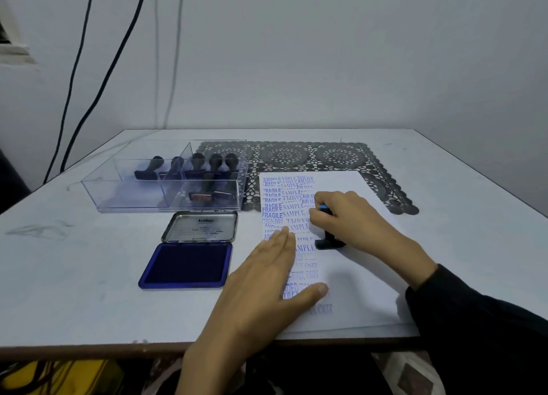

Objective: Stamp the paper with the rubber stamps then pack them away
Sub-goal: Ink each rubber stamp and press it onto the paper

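A white paper (361,276) lies on the table, its left side covered with blue stamped words. My right hand (353,217) grips a black rubber stamp (329,240) with a blue cap, and its base sits on the paper. My left hand (267,282) lies flat on the paper's left edge, fingers straight. An open ink pad (186,264) with a blue pad and metal lid sits left of the paper. A clear plastic box (142,196) behind it holds several black-handled stamps (207,163).
A dark lace placemat (311,154) lies under the paper's far end. The white table (74,261) ends at a brown front edge near me. Black cables (77,77) hang down the wall at the left.
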Tool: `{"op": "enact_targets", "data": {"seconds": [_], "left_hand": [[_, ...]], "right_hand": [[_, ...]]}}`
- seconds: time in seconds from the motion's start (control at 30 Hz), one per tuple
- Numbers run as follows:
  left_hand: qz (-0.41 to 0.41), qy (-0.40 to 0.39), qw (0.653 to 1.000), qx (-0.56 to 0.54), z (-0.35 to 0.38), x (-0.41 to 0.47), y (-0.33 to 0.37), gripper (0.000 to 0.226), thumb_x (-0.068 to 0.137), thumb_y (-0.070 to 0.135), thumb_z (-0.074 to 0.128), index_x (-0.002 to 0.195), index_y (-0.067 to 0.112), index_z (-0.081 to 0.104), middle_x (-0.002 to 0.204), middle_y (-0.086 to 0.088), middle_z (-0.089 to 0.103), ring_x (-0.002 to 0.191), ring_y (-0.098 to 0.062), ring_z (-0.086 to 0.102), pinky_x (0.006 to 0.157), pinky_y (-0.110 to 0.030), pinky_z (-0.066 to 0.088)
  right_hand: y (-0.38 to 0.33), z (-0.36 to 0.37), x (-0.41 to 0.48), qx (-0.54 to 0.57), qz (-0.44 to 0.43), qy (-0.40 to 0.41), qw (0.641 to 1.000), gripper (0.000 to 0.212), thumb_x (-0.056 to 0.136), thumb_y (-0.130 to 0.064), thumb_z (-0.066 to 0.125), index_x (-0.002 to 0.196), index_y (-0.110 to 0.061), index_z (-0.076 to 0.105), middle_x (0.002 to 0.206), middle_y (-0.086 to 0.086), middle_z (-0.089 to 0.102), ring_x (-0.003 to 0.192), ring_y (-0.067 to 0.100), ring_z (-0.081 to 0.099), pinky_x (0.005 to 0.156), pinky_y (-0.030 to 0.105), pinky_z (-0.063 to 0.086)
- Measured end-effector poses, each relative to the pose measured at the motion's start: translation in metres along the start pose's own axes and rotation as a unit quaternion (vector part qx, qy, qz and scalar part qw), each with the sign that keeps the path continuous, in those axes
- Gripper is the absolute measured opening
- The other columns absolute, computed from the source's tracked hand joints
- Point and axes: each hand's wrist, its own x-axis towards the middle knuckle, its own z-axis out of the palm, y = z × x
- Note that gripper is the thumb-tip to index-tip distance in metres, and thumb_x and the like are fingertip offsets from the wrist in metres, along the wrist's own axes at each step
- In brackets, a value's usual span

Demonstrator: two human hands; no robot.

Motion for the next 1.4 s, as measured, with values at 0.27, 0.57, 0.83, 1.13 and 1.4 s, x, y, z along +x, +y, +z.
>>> {"op": "enact_targets", "data": {"seconds": [0.27, 0.57, 0.83, 1.13, 1.4], "left_hand": [[0.007, 0.018, 1.0, -0.01, 0.001, 0.001, -0.001, 0.084, 0.088, 0.067, 0.04, 0.152, 0.033, -0.003, 0.155, 0.024, -0.013, 0.129, 0.02, -0.018, 0.092, 0.004, -0.018], [-0.015, 0.177, 0.982, -0.059, -0.021, -0.026, -0.03, 0.092, 0.069, 0.077, 0.047, 0.148, 0.044, 0.014, 0.15, 0.037, 0.01, 0.135, 0.021, 0.004, 0.111, -0.009, 0.011], [-0.17, 0.16, 0.969, -0.081, -0.057, -0.055, -0.084, 0.121, 0.043, 0.092, 0.057, 0.147, 0.049, 0.011, 0.153, 0.026, 0.021, 0.139, -0.002, 0.028, 0.112, -0.041, 0.034], [-0.185, 0.127, 0.974, -0.027, -0.055, -0.054, -0.085, 0.108, 0.043, 0.093, 0.05, 0.137, 0.055, 0.015, 0.136, 0.03, 0.043, 0.12, -0.002, 0.05, 0.083, -0.031, 0.05], [-0.178, 0.139, 0.974, -0.026, -0.055, -0.055, -0.084, 0.073, 0.052, 0.08, 0.063, 0.114, 0.053, 0.036, 0.102, 0.032, 0.055, 0.091, 0.008, 0.054, 0.062, -0.02, 0.043]], "right_hand": [[0.009, -0.007, 0.006, 0.062, -0.014, -0.039, 0.997, 0.034, 0.09, -0.024, 0.055, 0.062, -0.016, 0.038, 0.056, -0.001, 0.04, 0.054, 0.016, 0.033, 0.055, 0.031, 0.025], [-0.026, -0.043, 0.014, 0.273, -0.021, 0.059, 0.96, 0.035, 0.092, -0.02, 0.055, 0.061, -0.016, 0.041, 0.055, -0.001, 0.045, 0.04, 0.005, 0.034, 0.046, 0.021, 0.027], [-0.096, -0.003, 0.021, 0.271, -0.101, 0.009, 0.957, 0.031, 0.093, -0.024, 0.054, 0.064, -0.016, 0.048, 0.056, -0.003, 0.047, 0.052, 0.012, 0.041, 0.055, 0.026, 0.034], [-0.151, 0.071, 0.023, 0.125, -0.162, 0.014, 0.979, 0.021, 0.093, -0.032, 0.049, 0.079, -0.017, 0.045, 0.076, 0.006, 0.054, 0.072, 0.032, 0.048, 0.057, 0.035, 0.03], [-0.159, 0.087, 0.018, 0.028, -0.216, 0.093, 0.972, 0.013, 0.097, -0.026, 0.043, 0.089, -0.016, 0.04, 0.066, 0.005, 0.041, 0.059, 0.029, 0.036, 0.047, 0.031, 0.012]]}}
